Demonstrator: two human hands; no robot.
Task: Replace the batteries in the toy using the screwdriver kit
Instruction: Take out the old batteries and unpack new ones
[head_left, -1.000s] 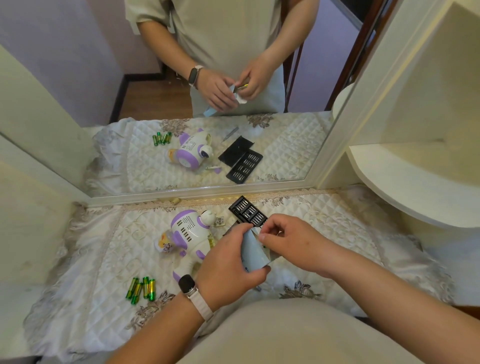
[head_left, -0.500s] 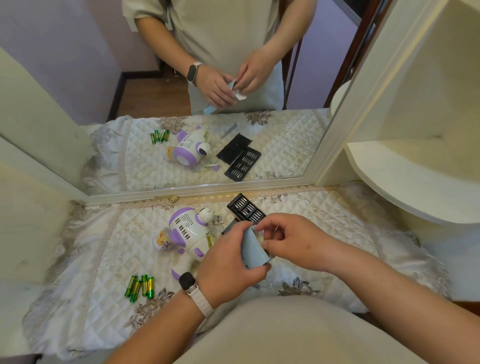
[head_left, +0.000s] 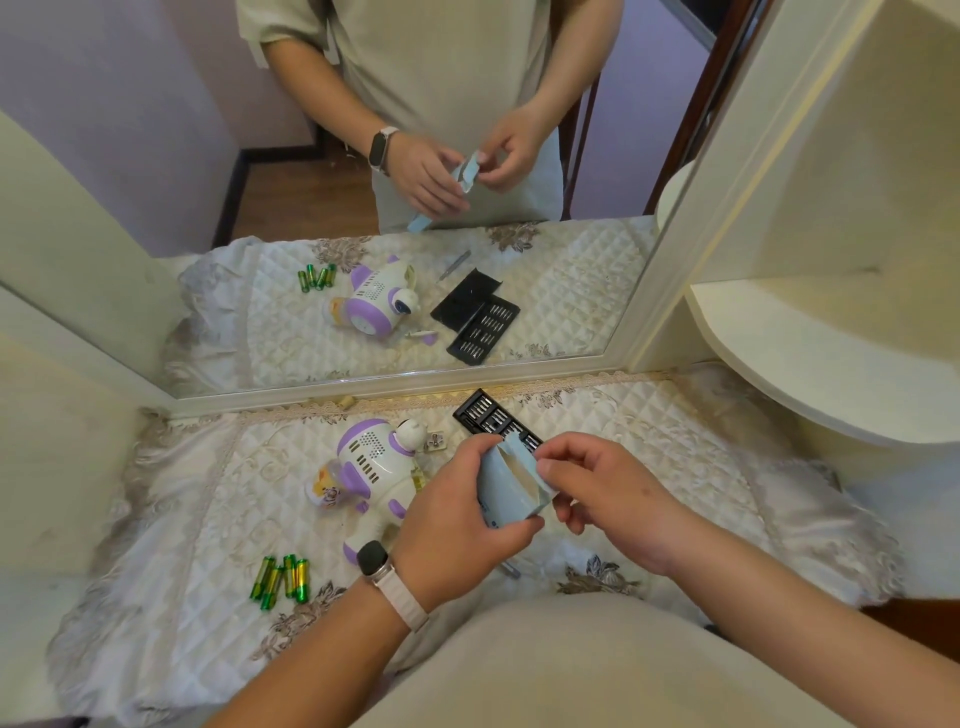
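My left hand (head_left: 454, 525) grips a small light-blue cardboard box (head_left: 506, 486) above the table, its top end open. My right hand (head_left: 597, 493) pinches the box's opened flap at the upper right edge. A white and purple toy robot (head_left: 371, 467) lies on its side on the quilted cloth, left of my hands. Several green batteries (head_left: 280, 577) lie in a row at the near left. The black screwdriver bit tray (head_left: 491, 418) sits behind my hands, partly hidden by the box. A thin metal tool tip (head_left: 511, 570) shows under my left hand.
A large mirror (head_left: 363, 208) stands along the back edge and repeats the whole scene. A cream shelf (head_left: 810, 358) juts out at the right. A small cover piece (head_left: 435, 441) lies beside the toy's head. The white quilted cloth (head_left: 171, 519) covers the tabletop.
The box's top flap has been pulled open by my right hand, and the inside of the box now shows. Both hands stay in about the same place.
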